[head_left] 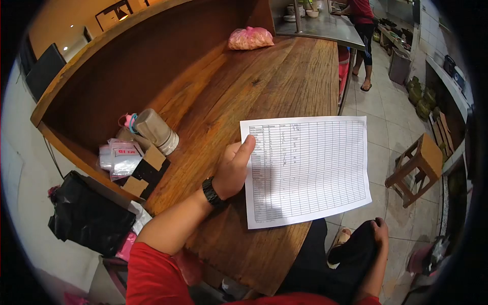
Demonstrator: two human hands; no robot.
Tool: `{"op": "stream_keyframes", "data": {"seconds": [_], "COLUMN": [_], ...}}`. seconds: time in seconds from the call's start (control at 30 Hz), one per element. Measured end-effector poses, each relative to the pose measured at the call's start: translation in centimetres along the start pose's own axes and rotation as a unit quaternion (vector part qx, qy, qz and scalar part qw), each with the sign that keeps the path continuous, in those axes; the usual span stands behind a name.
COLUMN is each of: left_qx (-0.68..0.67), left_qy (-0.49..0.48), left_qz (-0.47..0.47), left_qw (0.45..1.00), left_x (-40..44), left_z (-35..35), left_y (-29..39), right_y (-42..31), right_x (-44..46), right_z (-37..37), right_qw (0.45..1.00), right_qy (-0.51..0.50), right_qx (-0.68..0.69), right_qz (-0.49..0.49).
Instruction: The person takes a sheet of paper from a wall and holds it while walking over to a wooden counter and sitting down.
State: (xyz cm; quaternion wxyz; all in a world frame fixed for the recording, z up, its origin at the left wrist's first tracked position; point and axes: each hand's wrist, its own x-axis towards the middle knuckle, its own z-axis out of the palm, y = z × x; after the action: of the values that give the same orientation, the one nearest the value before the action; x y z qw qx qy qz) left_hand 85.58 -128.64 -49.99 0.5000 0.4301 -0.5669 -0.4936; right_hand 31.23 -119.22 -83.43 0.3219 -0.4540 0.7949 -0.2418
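A white sheet of paper (315, 173) printed with a table grid, with handwritten marks in its left columns, is held up over the wooden counter's edge. My left hand (234, 168) grips the sheet's left edge, thumb on top and the other fingers hidden behind it; a black watch is on that wrist. Lower right, my right hand (378, 230) rests on my knee in dark trousers, away from the paper. Its fingers are partly hidden, so whether they are apart or closed is unclear.
The wooden counter (284, 76) bears a pink-tinted bag (250, 38), a clear jar (155, 129) and plastic packets (122, 157). A black bag (89, 213) hangs at left. A wooden stool (417, 165) stands on the right. Beyond the counter, a person (362, 30) stands at a metal worktop.
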Motion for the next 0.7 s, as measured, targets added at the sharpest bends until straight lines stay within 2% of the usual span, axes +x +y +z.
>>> {"op": "stream_keyframes", "data": {"seconds": [0.27,0.4,0.7], "left_qx": [-0.007,-0.006,-0.011], "left_qy": [-0.009,-0.009,-0.013], "left_qz": [-0.001,0.004,-0.003], "left_qw": [1.0,1.0,1.0], "left_x": [0.1,0.1,0.2], "left_z": [-0.1,0.0,-0.1], "left_y": [-0.2,-0.2,-0.4], "right_y": [2.1,-1.0,-1.2], "right_x": [1.1,-0.5,-0.7], "right_z": [0.7,-0.3,-0.3], "right_qw": [0.999,1.0,1.0], "right_qy": [0.029,0.003,0.01], "right_qx": [-0.007,-0.008,-0.019], "right_qz": [-0.028,0.001,-0.001]}}
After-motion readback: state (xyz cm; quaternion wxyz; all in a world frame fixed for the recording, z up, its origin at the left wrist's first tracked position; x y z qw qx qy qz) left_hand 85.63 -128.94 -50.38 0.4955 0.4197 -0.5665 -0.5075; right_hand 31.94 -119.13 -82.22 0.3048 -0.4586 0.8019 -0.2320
